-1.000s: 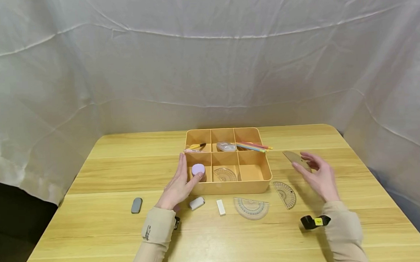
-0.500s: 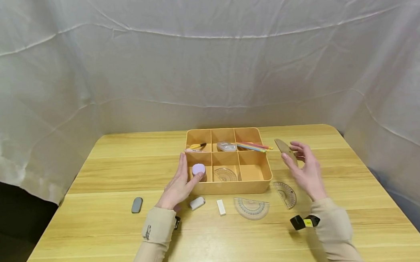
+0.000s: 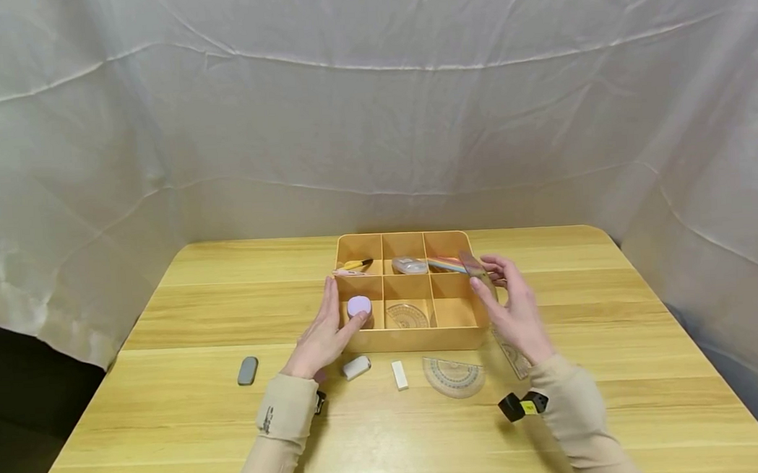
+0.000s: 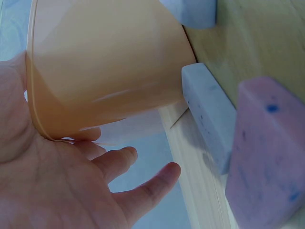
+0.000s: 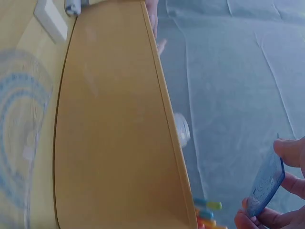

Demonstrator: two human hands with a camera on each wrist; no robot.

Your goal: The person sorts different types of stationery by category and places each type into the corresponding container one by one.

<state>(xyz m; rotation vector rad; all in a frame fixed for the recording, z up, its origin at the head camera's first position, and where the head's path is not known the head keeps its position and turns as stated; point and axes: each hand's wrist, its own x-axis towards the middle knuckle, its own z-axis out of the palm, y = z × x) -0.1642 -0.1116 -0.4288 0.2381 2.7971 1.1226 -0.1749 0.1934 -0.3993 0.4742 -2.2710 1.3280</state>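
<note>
My left hand [image 3: 320, 338] holds the left front corner of an orange organizer box [image 3: 411, 341], fingers along the outer side, thumb over the front rim. The thumb overlaps a round lilac item [image 3: 359, 306] in the front left compartment. My right hand [image 3: 512, 304] pinches a clear protractor [image 3: 477, 267] by its edges, raised at the box's right end. In the right wrist view that protractor [image 5: 266, 183] sits between thumb and fingertips, tilted. Another protractor [image 3: 408, 316] lies in the front middle compartment.
On the table in front lie a large protractor [image 3: 454, 376], a smaller one [image 3: 512, 357] partly behind my right hand, a white eraser [image 3: 399, 375], a grey-white eraser [image 3: 356, 367] and a pink eraser [image 4: 267, 157]. A grey oblong [image 3: 247, 370] lies left. Several pencils [image 3: 444, 264] fill the back right compartment.
My right hand has carried the protractor leftward, from the right of the table to the box's right end, now overlapping the pencils' ends. My left hand has stayed on the box.
</note>
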